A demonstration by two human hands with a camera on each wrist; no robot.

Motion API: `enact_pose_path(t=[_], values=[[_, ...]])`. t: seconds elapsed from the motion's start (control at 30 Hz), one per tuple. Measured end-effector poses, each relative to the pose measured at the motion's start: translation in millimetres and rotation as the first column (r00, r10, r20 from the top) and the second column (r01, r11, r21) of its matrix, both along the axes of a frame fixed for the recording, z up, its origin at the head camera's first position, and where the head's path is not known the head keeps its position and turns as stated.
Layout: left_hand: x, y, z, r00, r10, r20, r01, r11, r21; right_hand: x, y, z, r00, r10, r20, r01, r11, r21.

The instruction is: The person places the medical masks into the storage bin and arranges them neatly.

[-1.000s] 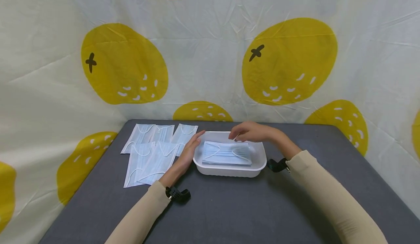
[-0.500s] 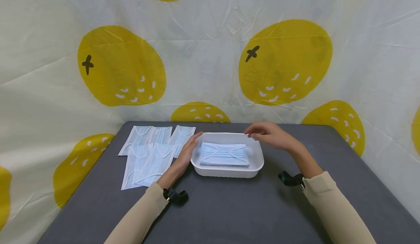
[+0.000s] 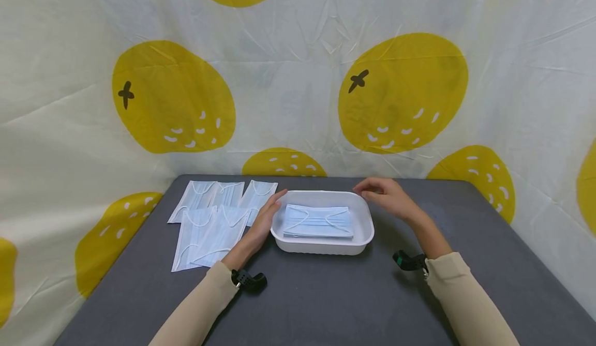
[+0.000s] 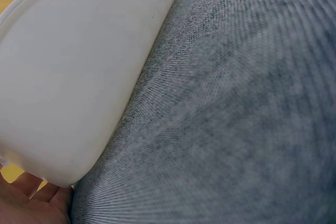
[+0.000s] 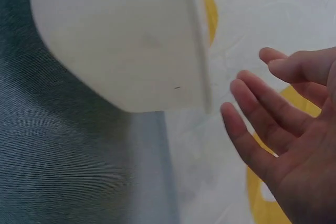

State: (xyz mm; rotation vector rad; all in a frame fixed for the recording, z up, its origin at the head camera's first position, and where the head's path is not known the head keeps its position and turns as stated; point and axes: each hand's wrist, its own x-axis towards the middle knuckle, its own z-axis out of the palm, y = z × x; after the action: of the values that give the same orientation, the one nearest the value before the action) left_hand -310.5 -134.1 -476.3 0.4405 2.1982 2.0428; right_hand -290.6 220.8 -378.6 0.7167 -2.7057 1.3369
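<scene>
One white plastic rounded-rectangular tub (image 3: 321, 246) holds stacked pale-blue pleated masks (image 3: 318, 223). The left hand (image 3: 261, 224) touches the tub's left end, grip straight-fingered; farther off, the right hand (image 3: 386, 196) hangs just beside it, grip empty, fingers loosely spread.

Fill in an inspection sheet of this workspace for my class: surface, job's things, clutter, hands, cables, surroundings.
Surface: dark grey table.
Job's things: white tray with stacked masks inside; five loose masks to its left, some overlapping.
Clutter: nothing seen.
Hands: left hand touches the tray's left end; right hand is beside the right end, holding nothing.
Cables: nothing seen.
Surroundings: white cloth behind, printed with yellow fruit shapes.
</scene>
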Motion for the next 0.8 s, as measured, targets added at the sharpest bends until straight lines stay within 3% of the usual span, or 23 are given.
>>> enact_pose_path(t=[0.33,0.8], values=[[-1.1,0.5,1.1,1.000,0.001,0.005,-0.001,1.000,-0.015,-18.1,2.5,-21.3,0.995,-0.082,0.060,0.091,0.978,-0.187],[0.7,-0.6,1.0,1.000,0.015,0.000,-0.015,0.999,-0.031,-29.3,-18.6,-44.9,0.973,-0.181,0.146,0.210,0.953,-0.217]])
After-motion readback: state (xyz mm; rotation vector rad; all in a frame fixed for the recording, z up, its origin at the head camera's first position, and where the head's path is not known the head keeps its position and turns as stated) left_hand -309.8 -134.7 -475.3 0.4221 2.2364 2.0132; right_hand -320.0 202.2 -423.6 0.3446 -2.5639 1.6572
